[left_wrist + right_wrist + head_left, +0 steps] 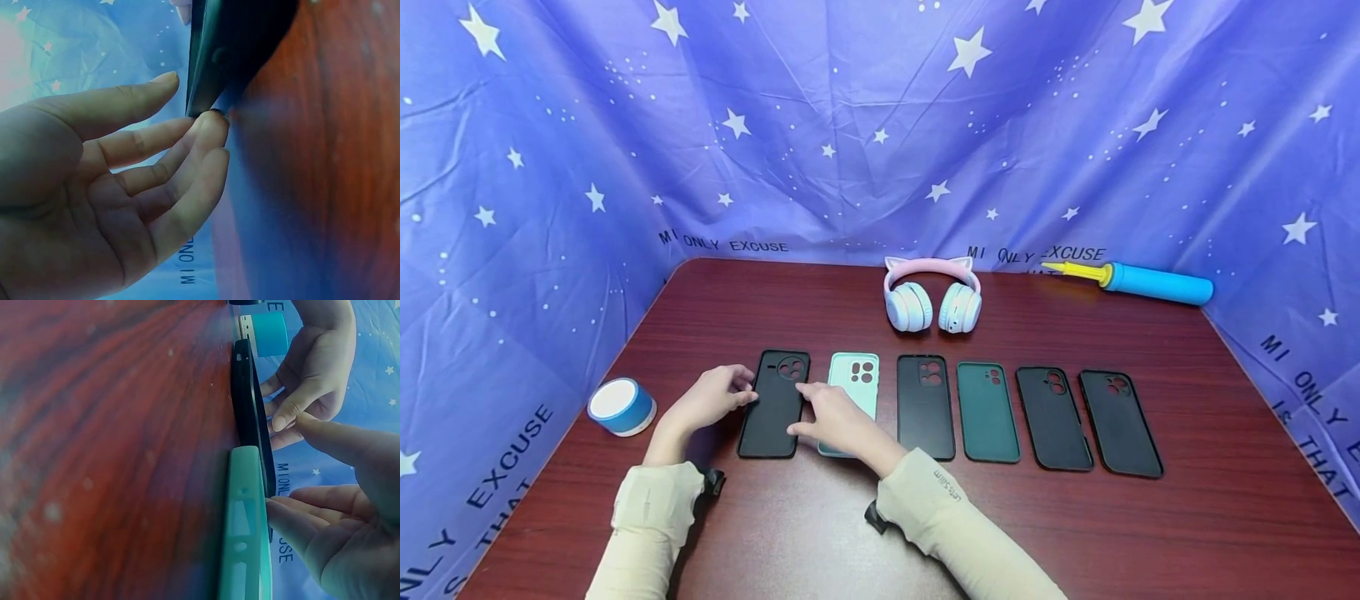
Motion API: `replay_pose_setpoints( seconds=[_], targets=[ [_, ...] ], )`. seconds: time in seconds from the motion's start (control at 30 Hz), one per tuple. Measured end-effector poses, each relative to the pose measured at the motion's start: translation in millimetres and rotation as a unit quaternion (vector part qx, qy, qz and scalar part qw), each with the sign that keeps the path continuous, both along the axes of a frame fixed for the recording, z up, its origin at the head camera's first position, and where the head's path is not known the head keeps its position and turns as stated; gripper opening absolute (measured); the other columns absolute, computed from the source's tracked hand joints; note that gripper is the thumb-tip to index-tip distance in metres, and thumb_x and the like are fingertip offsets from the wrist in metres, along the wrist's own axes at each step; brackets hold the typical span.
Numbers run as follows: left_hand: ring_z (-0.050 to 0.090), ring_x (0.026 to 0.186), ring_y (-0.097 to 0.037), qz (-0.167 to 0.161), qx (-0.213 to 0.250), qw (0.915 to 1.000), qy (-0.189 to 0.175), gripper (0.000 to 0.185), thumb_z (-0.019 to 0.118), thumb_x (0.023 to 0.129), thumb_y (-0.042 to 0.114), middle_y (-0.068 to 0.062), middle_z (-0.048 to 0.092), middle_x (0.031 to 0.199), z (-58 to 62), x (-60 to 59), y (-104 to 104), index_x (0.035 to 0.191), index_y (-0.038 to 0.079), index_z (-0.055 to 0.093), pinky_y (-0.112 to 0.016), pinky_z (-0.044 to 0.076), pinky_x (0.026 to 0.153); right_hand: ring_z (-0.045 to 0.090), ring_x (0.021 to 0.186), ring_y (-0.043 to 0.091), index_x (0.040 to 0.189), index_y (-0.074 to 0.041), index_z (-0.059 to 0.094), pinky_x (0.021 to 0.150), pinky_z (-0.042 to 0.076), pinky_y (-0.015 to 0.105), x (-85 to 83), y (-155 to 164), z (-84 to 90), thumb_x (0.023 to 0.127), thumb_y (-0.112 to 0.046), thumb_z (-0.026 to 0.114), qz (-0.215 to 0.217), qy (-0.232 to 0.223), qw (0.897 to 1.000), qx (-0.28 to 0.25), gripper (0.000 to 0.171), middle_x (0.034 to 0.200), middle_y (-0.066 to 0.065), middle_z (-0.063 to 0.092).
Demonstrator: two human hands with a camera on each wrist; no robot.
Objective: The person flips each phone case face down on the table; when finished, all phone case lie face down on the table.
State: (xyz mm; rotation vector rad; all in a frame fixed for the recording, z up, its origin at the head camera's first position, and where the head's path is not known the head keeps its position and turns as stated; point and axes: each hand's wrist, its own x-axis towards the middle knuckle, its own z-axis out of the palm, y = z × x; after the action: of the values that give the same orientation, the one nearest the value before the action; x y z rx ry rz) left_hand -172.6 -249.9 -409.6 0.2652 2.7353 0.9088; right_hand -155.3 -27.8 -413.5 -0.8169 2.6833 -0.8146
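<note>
Six phone cases lie in a row on the dark red table (820,533). The leftmost black case (772,404) sits between my hands. The fingertips of my left hand (741,392) touch its left edge, with straight fingers meeting the case edge (209,69) in the left wrist view. My right hand (801,408) lies over the mint case (857,383), its index finger and thumb touching the black case's right edge. In the right wrist view the black case (247,394) stands between my right hand's fingertips (281,509) and my left hand (306,375), beside the mint case (244,525).
To the right lie a black case (925,407), a dark green case (987,412) and two more black cases (1054,418) (1120,423). Pink cat-ear headphones (932,298) and a blue pump (1138,282) sit at the back. A blue-and-white cylinder (621,406) stands at the left edge.
</note>
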Motion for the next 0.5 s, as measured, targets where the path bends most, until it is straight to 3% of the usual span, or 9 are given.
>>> replay_pose_setpoints(
  seconds=[0.1, 0.27, 0.5],
  targets=[
    [0.064, 0.073, -0.017, 0.015, 0.051, 0.9983, -0.024, 0.032, 0.061, 0.092, 0.003, -0.018, 0.064, 0.09, -0.3, 0.3, -0.4, 0.115, -0.017, 0.055, -0.035, 0.058, 0.069, 0.053, 0.131, 0.021, 0.14, -0.001, 0.05, 0.107, 0.045, 0.031, -0.8, 0.9, -1.0, 0.088, -0.03, 0.072, -0.002, -0.007, 1.0, -0.005, 0.063, 0.141, 0.012, 0.055],
    [0.065, 0.08, -0.015, 0.039, 0.141, 0.9868, -0.069, 0.038, 0.056, 0.094, 0.0, -0.016, 0.059, 0.091, 2.0, 1.1, -2.0, 0.124, -0.021, 0.047, -0.038, 0.061, 0.075, 0.052, 0.132, 0.021, 0.14, -0.001, 0.049, 0.108, 0.045, 0.032, -1.9, 1.4, -1.4, 0.088, -0.031, 0.071, -0.006, -0.019, 1.0, -0.009, 0.063, 0.141, 0.012, 0.055],
    [0.067, 0.09, -0.015, 0.049, 0.167, 0.9815, -0.079, 0.038, 0.052, 0.096, 0.001, -0.017, 0.061, 0.096, 6.8, 2.3, -8.0, 0.129, -0.019, 0.046, -0.035, 0.061, 0.076, 0.055, 0.128, 0.021, 0.14, -0.002, 0.05, 0.106, 0.046, 0.032, 0.2, -4.5, -0.5, 0.088, -0.029, 0.071, -0.015, -0.015, 1.0, -0.022, 0.062, 0.14, 0.012, 0.057]
  ],
)
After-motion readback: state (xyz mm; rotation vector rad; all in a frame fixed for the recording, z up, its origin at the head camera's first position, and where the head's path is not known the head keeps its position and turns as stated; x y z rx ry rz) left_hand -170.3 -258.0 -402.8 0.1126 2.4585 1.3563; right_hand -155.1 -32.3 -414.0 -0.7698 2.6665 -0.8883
